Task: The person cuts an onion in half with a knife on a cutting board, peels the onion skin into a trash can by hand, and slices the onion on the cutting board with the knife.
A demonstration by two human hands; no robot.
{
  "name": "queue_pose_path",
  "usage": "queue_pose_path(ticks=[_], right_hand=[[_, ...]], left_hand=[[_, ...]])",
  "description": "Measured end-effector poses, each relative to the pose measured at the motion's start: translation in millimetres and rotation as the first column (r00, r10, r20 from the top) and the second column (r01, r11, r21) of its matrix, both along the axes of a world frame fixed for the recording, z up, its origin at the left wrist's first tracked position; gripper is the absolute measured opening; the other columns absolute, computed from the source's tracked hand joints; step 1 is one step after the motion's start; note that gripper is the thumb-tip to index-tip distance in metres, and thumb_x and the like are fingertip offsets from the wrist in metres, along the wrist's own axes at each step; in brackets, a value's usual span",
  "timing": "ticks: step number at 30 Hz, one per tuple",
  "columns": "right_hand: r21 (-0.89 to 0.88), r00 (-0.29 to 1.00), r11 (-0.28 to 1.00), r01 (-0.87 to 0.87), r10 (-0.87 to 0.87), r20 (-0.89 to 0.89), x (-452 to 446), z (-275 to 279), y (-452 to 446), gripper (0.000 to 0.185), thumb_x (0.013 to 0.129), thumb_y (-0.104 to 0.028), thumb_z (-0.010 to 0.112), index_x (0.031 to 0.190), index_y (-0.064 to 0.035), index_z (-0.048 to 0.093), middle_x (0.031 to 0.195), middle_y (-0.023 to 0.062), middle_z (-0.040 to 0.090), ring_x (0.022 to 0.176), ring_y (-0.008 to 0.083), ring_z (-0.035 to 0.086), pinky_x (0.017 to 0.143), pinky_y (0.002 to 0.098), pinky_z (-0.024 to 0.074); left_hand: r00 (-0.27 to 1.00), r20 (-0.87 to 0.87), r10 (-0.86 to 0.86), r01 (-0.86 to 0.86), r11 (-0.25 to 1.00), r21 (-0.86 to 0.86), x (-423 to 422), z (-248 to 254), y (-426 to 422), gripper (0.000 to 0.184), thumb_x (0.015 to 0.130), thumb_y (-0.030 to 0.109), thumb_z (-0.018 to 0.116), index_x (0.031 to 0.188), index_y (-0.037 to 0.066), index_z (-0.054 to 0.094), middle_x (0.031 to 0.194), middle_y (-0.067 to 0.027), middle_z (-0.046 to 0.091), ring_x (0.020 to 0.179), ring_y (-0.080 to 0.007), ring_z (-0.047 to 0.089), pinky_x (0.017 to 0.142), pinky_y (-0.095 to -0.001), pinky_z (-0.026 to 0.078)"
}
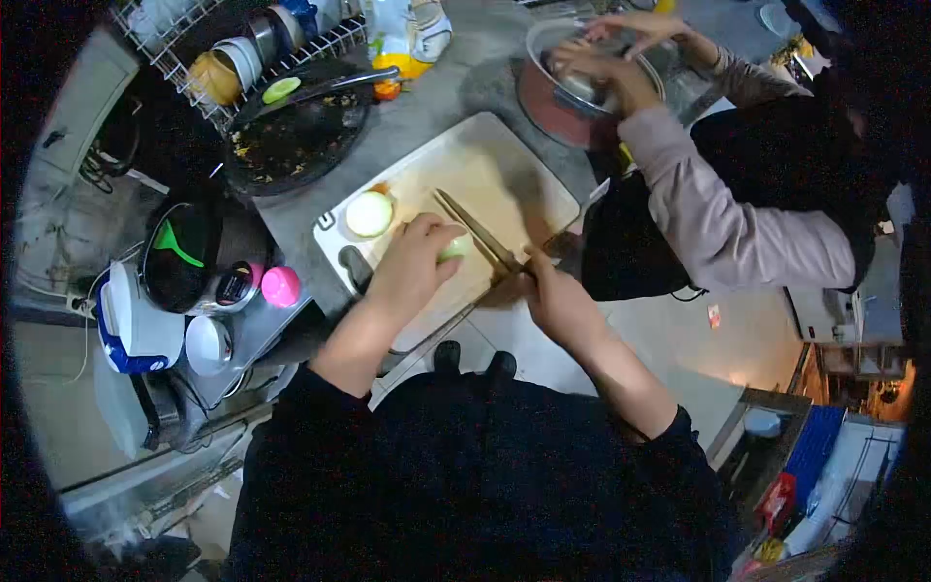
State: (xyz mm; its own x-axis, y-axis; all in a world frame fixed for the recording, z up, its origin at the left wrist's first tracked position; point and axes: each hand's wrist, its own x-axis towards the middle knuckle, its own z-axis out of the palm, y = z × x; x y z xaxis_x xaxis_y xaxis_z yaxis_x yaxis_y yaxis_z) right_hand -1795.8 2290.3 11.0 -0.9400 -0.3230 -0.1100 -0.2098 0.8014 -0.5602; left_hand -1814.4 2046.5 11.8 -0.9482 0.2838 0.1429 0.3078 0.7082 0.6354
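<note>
My left hand (417, 257) is closed over a pale green piece of onion (453, 248), pressing it on the white cutting board (504, 145); the fingers partly cover it. My right hand (561, 301) grips the handle of a kitchen knife (477, 231). The blade lies just right of the onion piece, its tip pointing up and left; whether it touches the piece I cannot tell. Near the board's left edge rests a pale, round onion half (369, 213), cut face up.
At right, a co-worker's hands (606, 63) are in a metal bowl (543, 44) close to the board. A dark round pan (296, 136) with a knife and green slice stands at upper left, beside a dish rack (330, 44). A pink-lidded container (281, 287) is at left.
</note>
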Motion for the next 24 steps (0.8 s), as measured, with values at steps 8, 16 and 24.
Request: queue_pose_path(ticks=[8,16,24], right_hand=[[0.063,0.998,0.996,-0.057,0.055,0.028,-2,14,-4,0.031,0.1,-0.026,0.046,0.1,0.004,0.052,0.074,0.0274,0.064,0.071,0.0457,0.063,0.064,0.0535,0.0499],[0.055,0.997,0.995,-0.078,0.077,0.022,-6,16,-8,0.031,0.1,-0.027,0.047,0.089,0.0016,0.049,0.064,0.0265,0.059,0.063,0.0468,0.059,0.057,0.0552,0.0459],[0.112,0.996,0.99,-0.091,0.093,-0.013,-21,0,-36,0.03,0.099,-0.026,0.047,0.089,0.0025,0.049,0.064,0.026,0.059,0.062,0.0459,0.06,0.056,0.0541,0.0474]], left_hand=[[0.997,0.081,0.02,-0.022,1.0,0.016,-8,-11,-5,0.038,0.08,0.017,0.071,0.116,0.009,0.065,0.118,-0.0157,0.057,0.108,-0.0355,0.056,0.093,-0.0399,0.046],[0.996,0.076,0.048,-0.048,0.999,-0.004,-8,-8,-4,0.04,0.076,0.014,0.075,0.115,0.011,0.066,0.113,-0.0124,0.059,0.104,-0.0309,0.058,0.09,-0.0363,0.048],[0.995,0.095,0.024,-0.033,0.995,0.097,-8,-4,-7,0.039,0.075,0.013,0.075,0.113,0.008,0.065,0.112,-0.0131,0.059,0.104,-0.0326,0.059,0.09,-0.0375,0.048]])
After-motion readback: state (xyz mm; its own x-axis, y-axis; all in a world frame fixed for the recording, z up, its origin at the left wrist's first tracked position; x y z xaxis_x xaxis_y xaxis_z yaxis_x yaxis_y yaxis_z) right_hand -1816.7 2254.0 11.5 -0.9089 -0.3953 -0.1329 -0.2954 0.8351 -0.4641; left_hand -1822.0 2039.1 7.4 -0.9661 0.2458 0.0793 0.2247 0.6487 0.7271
